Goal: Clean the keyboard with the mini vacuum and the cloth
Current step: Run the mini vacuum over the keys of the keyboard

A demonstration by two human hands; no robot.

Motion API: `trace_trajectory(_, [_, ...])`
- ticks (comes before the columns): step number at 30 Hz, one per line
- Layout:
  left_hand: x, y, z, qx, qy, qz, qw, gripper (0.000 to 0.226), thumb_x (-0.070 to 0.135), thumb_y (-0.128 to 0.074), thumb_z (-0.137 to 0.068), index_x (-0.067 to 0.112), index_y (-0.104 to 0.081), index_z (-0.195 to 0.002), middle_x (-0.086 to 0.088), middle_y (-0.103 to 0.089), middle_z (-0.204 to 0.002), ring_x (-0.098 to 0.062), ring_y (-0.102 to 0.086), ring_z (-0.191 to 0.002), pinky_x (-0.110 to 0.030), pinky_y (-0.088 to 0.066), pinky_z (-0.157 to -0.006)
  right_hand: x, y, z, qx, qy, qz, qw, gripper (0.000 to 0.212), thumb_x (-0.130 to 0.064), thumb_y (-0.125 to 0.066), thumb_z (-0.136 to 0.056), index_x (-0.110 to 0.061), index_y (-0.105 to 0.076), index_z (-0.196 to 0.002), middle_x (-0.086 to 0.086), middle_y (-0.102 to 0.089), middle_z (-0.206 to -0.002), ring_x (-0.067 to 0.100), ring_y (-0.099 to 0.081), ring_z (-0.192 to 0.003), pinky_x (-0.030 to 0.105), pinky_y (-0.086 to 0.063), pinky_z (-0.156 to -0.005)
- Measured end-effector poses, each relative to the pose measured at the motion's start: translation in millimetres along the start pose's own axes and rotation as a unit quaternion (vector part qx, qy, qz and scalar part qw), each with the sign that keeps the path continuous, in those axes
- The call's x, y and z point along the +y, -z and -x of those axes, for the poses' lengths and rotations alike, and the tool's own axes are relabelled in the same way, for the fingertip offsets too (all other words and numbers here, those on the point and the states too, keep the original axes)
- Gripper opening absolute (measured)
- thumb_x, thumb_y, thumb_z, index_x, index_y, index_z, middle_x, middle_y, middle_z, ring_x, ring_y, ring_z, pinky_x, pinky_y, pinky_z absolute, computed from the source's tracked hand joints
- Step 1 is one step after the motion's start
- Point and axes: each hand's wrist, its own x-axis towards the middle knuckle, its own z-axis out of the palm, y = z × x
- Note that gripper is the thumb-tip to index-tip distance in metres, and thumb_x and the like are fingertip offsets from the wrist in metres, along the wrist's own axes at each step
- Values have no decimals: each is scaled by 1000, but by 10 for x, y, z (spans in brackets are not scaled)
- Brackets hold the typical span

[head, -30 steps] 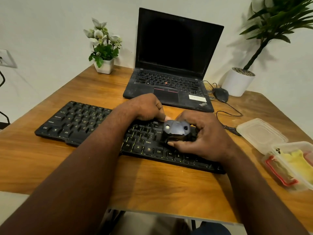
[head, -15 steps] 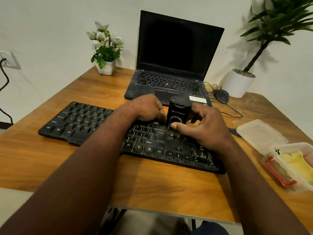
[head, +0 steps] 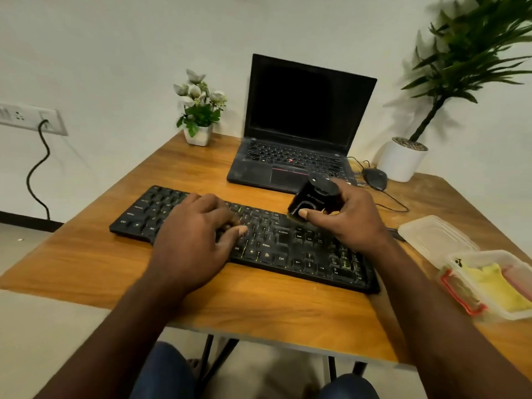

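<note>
A black keyboard [head: 288, 246] lies across the wooden desk [head: 259, 306]. My right hand [head: 348, 220] grips a small black mini vacuum [head: 309, 201] and holds it tilted, its lower end at the keys near the keyboard's upper right. My thumb sits on its front face. My left hand [head: 195, 234] rests flat on the middle of the keyboard with its fingers spread over the keys. A yellow cloth [head: 498, 286] lies inside a clear plastic box [head: 460, 295] at the desk's right edge.
An open black laptop [head: 299, 131] stands behind the keyboard. A mouse [head: 374, 178] with a cable, a white pot with a tall plant [head: 403, 159] and a small flower pot [head: 198, 133] sit at the back. The box's lid [head: 431, 234] lies beside the box.
The vacuum has come up from lying on the keys to a tilted upright hold. My left hand slid left along the keyboard. My head has risen, so more room shows.
</note>
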Motion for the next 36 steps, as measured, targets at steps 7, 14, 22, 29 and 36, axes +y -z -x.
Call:
trace_trajectory(7, [-207, 181, 219, -22, 69, 81, 994, 22, 53, -75, -85, 37, -75, -100, 19, -65, -104, -9, -49, -103, -45, -48, -91, -476, -659, -354, -54, 45, 113, 991, 39, -39, -88, -79, -27, -69, -111, -12, -73, -99, 2, -68, -89, 31, -59, -79])
trace_trajectory(14, [-230, 195, 221, -10, 112, 115, 987, 19, 53, -79, -80, 36, -74, -84, 22, -64, -96, -9, -50, -104, -48, -46, -96, -938, -1435, -808, -63, 86, 78, 991, 45, -33, -90, -77, -21, -72, -117, -3, -76, -105, 10, -68, -91, 29, -58, -79])
trace_trajectory(22, [-225, 186, 220, -16, 120, 110, 987, 19, 55, -77, -81, 37, -72, -82, 23, -61, -96, -6, -46, -103, -47, -45, -99, -1015, -1277, -877, -120, 56, 108, 985, 50, -34, -89, -77, -23, -70, -121, -3, -74, -109, 14, -69, -99, 35, -60, -88])
trace_trajectory(29, [-207, 182, 200, -21, 130, 111, 985, 19, 55, -78, -80, 38, -69, -81, 22, -62, -98, -6, -46, -105, -47, -43, -102, -510, -273, -364, -160, -59, 109, 979, 40, -25, -87, -79, -35, -64, -111, -9, -71, -102, 9, -70, -93, 23, -57, -69])
trace_trajectory(36, [-152, 203, 228, -27, 82, 68, 994, 30, 66, -71, -81, 41, -70, -97, 22, -60, -109, -6, -43, -111, -42, -37, -103, -328, 9, -550, -92, -111, 87, 986, 41, -28, -87, -79, -24, -65, -114, -7, -71, -102, 10, -67, -96, 28, -51, -76])
